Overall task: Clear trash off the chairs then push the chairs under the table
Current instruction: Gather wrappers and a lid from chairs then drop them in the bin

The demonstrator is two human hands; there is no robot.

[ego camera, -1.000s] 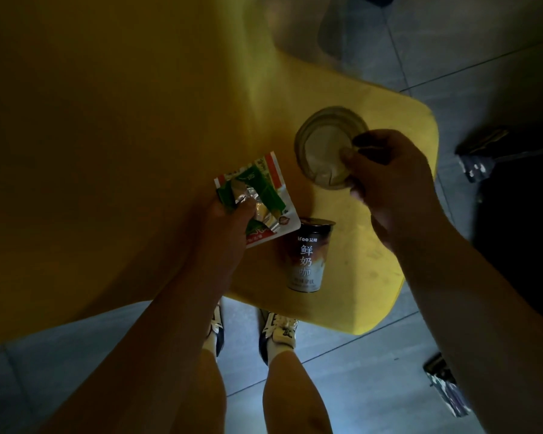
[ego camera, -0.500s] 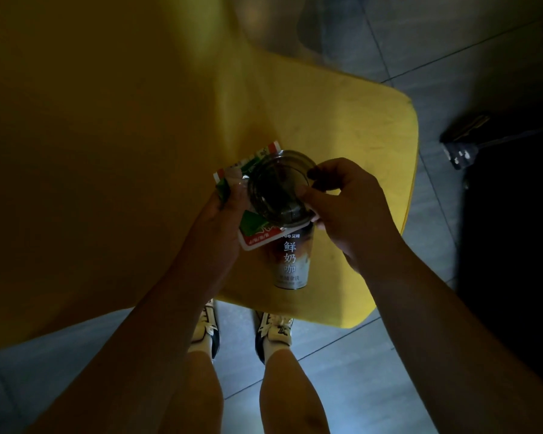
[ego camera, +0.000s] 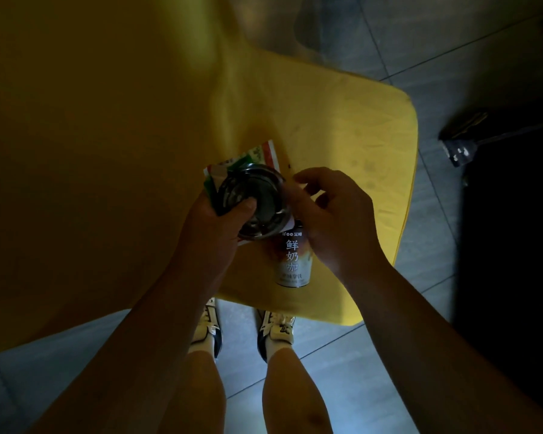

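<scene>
Over the yellow chair seat [ego camera: 351,126], my left hand [ego camera: 213,233] grips a green, red and white snack wrapper [ego camera: 232,162] together with a clear round plastic lid [ego camera: 257,205] laid on top, thumb pressing into the lid. My right hand [ego camera: 329,217] hovers just right of the lid with fingers loosely apart and nothing in them. A coffee cup with white Chinese lettering [ego camera: 292,258] stands upright on the seat near its front edge, partly hidden under both hands.
A dark tiled floor [ego camera: 342,371] surrounds the chair. A crumpled wrapper [ego camera: 460,145] lies on the floor at the right, beside a large black shape [ego camera: 514,245]. My own legs and shoes [ego camera: 276,330] stand at the seat's front edge.
My right hand carried the lid from the seat to the wrapper and let it go. My left thumb now pins the lid against the wrapper.
</scene>
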